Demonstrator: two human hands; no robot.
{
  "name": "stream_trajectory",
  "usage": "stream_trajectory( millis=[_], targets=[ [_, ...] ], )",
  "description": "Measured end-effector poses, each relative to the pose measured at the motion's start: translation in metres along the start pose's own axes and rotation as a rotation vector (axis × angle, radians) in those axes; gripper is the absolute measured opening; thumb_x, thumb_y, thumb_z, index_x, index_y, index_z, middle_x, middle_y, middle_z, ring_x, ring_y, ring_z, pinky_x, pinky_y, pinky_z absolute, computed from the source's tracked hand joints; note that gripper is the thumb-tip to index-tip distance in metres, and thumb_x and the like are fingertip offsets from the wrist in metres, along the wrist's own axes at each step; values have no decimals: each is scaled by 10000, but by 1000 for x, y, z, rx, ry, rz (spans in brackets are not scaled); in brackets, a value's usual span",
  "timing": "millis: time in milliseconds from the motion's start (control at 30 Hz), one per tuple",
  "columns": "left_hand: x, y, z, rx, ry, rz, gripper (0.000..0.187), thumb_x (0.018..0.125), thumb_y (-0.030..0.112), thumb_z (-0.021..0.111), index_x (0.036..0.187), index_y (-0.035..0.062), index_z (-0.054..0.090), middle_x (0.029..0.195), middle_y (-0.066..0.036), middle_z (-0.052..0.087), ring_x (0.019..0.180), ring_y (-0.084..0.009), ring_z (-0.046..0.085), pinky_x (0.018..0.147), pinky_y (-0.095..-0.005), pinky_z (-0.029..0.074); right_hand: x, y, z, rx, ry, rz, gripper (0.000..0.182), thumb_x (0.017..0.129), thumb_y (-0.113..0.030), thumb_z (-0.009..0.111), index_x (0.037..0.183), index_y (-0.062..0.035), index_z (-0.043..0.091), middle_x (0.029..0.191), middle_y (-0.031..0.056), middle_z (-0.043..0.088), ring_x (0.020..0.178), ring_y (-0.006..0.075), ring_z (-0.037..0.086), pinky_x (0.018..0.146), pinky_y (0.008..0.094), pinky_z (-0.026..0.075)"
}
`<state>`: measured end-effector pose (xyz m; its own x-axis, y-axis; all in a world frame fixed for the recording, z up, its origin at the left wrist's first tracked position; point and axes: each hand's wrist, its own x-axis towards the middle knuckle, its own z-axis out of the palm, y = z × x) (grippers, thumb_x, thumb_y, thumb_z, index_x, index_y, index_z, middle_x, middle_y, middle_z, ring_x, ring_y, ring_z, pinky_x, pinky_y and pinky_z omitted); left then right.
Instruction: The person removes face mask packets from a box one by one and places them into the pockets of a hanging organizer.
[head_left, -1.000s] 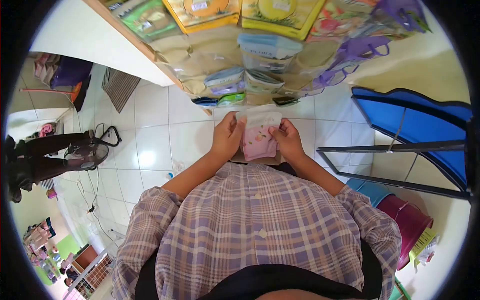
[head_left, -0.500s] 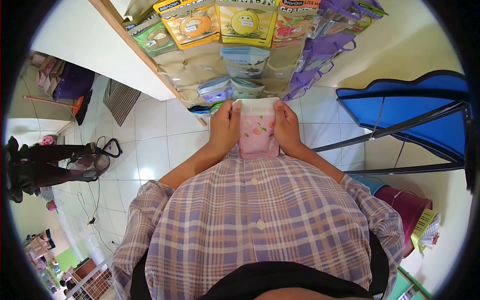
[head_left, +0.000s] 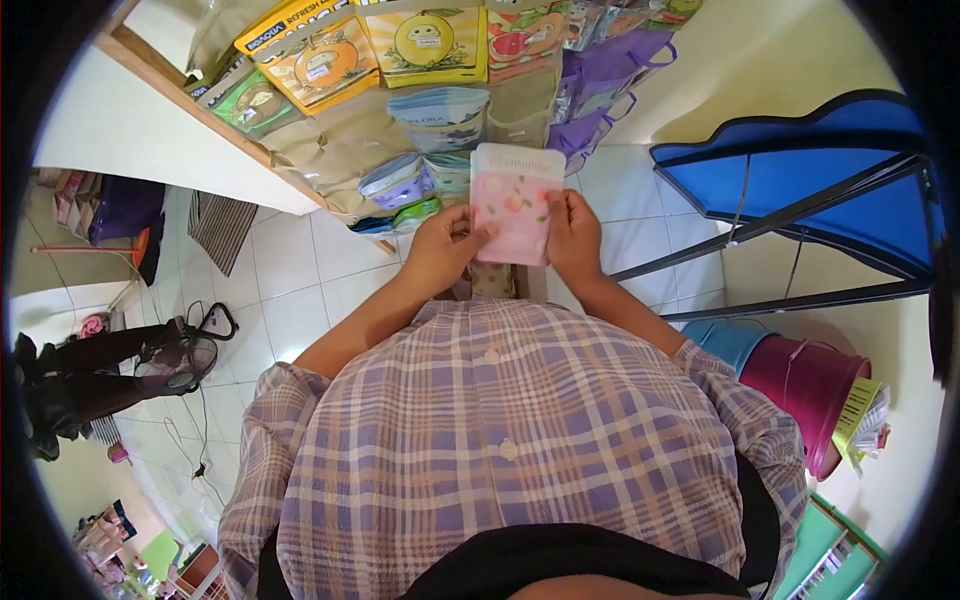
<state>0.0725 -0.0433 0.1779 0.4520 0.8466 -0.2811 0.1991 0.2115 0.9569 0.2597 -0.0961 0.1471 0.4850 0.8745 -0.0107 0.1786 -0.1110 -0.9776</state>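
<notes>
Tiled shop floor, hands [head_left: 445, 250] [head_left: 573, 235] holding pink pouch [head_left: 515, 203]

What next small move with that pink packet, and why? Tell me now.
Probably lift the pink packet toward the hanging pocket organizer. Both hands, left hand and right hand, grip its lower edges, and it is held upright just below pockets that already hold similar packets.

Pouch [head_left: 514, 203] between both hands, before hanging packets [head_left: 420, 40] (bucket [head_left: 806, 385] right).
</notes>
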Motion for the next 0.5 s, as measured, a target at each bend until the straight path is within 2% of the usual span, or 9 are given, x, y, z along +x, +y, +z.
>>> stream_trajectory(
  millis=[67, 100, 167, 300, 367, 500],
  targets=[
    [0, 9, -4, -189, -131, -176, 271, 882, 107, 665, 1098, -47, 613, 949, -79, 679, 866, -110, 632, 705, -235, 514, 8, -5, -6, 22, 4, 1, 262, 966, -217, 529, 854, 1, 618, 634, 48, 556, 581, 90, 472, 548, 278, 419],
    [0, 12, -3, -189, -135, -182, 271, 882, 107, 665, 1098, -47, 613, 949, -79, 679, 866, -110, 632, 705, -235, 514, 10, -8, -9, 37, -3, -12, 278, 983, -230, 500, 854, -8, 607, 647, 12, 538, 590, 66, 448, 547, 252, 396],
    [3, 14, 1, -469, -155, -249, 342, 868, 117, 686, 1165, -28, 599, 959, -79, 681, 811, -115, 644, 677, -229, 523, 18, -2, -11, 86, 46, -71, 296, 1010, -246, 459, 861, -25, 588, 664, -37, 507, 592, 41, 412, 546, 216, 369],
    [7, 12, 9, -464, -128, -263, 313, 862, 112, 698, 1129, -12, 595, 959, -70, 676, 795, -120, 653, 708, -233, 539, 16, -4, -14, 119, 50, -43, 301, 1020, -263, 442, 879, -33, 574, 698, -39, 509, 623, 41, 420, 567, 216, 377],
    [6, 11, 13, -162, 2, -120, 259, 838, 84, 718, 1047, -13, 600, 899, -65, 676, 776, -112, 650, 685, -225, 537, 16, 9, -13, 158, 27, -40, 314, 1028, -282, 422, 887, -40, 565, 737, -36, 519, 661, 40, 426, 592, 219, 382],
    [2, 16, 13, -65, 8, -44, 220, 828, 55, 720, 995, -3, 590, 850, -62, 672, 737, -100, 639, 647, -218, 526, 12, 14, -9, 123, 87, -34, 294, 1012, -251, 450, 892, -24, 592, 704, -11, 520, 629, 61, 427, 573, 240, 384]
  ],
)
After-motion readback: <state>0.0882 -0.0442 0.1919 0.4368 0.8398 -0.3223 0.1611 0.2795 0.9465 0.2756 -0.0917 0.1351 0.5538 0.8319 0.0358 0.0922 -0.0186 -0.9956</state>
